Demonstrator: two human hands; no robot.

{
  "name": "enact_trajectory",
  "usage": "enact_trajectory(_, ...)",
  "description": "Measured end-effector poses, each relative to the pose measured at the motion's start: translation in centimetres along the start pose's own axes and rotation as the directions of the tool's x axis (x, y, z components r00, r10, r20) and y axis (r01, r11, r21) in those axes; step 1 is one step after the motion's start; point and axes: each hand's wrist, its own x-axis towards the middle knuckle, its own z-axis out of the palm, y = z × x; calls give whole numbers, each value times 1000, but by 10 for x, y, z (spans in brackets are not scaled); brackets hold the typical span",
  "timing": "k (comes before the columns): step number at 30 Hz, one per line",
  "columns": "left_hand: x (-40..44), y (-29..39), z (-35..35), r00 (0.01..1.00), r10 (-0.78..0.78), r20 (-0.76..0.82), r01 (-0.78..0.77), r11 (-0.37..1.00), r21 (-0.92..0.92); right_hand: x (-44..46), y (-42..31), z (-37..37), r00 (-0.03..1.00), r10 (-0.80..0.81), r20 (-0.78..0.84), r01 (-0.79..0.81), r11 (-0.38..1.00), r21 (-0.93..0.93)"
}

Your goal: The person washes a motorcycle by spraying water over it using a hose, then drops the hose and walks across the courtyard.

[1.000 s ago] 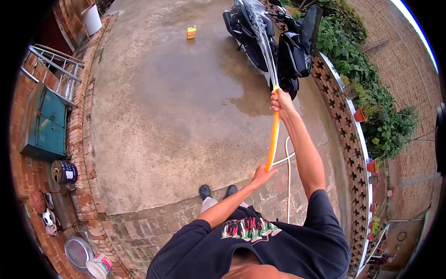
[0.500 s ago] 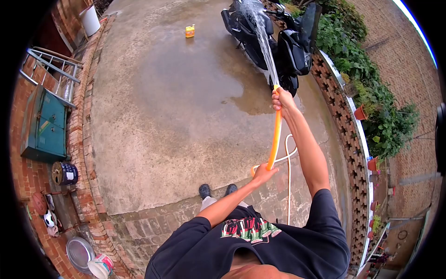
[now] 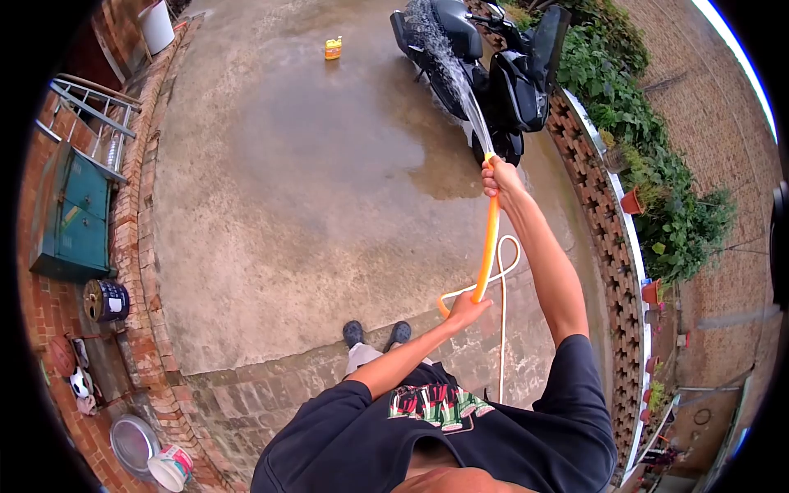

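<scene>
Near its spraying end, my right hand (image 3: 503, 177) is wrapped round an orange and white hose (image 3: 491, 234). Lower down the same hose, my left hand (image 3: 468, 309) grips it close to a bend. A jet of water (image 3: 454, 67) leaves the tip and breaks into splashes over the seat and side of a black motor scooter (image 3: 519, 86). The scooter stands on wet concrete, well ahead of my hands. Behind my left hand, the hose loops and its white length (image 3: 503, 345) runs down toward my body.
A yellow jug (image 3: 333, 48) stands on the wet concrete (image 3: 246, 271). Along the left are a teal cabinet (image 3: 76, 215), a metal ladder (image 3: 94, 107), a dark bucket (image 3: 107, 301) and a white bucket (image 3: 171, 468). A latticed brick wall (image 3: 604, 271) with potted plants (image 3: 632, 200) borders the right.
The water has shifted slightly down and left on the scooter, from the seat toward its side. Both hands keep their grip on the hose. My feet show a little further apart.
</scene>
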Motion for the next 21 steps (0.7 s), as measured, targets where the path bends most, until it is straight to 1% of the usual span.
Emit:
enact_trajectory(2,0,4,-3,999,-32,24,31,999,21,-17,-5,2,999,-25,23,25,1000,-1)
enact_trajectory(3,1,-1,-2,999,-33,24,32,999,21,-26,-7,3,998,-39,58,37,999,29)
enact_trajectory(4,4,-5,-1,999,16,35,-17,1000,16,-30,-9,4,994,-56,94,51,997,60)
enact_trajectory(5,6,-11,1,997,66,46,-66,998,9,-23,-4,1,996,-38,74,33,997,66)
enact_trajectory(6,5,-18,3,997,67,47,-67,998,9,-11,6,-5,997,-39,73,35,997,66)
enact_trajectory(8,0,-30,7,993,-29,110,20,997,80,9,24,-14,998,58,19,-59,998,12)
enact_trajectory(10,-3,-41,12,995,-28,97,20,997,78,18,33,-23,997,83,-2,-83,997,0)
enact_trajectory(13,-4,-33,6,996,-29,85,23,998,62,-8,20,-18,999,2,49,-4,999,48)
enact_trajectory(14,-3,-32,4,995,-32,90,27,998,50,-15,18,-17,999,3,49,-6,999,50)
enact_trajectory(16,-3,-28,0,995,-16,94,9,998,68,-24,15,-16,996,-46,76,36,991,130)
enact_trajectory(18,-7,-34,2,995,-2,103,-7,996,85,1,36,-29,998,-12,60,4,992,127)
enact_trajectory(20,-11,-41,5,979,-112,170,83,982,170,14,48,-35,994,95,-46,-93,995,36)
enact_trajectory(21,-13,-43,7,976,-115,184,82,981,176,16,51,-39,994,93,-55,-90,994,57)
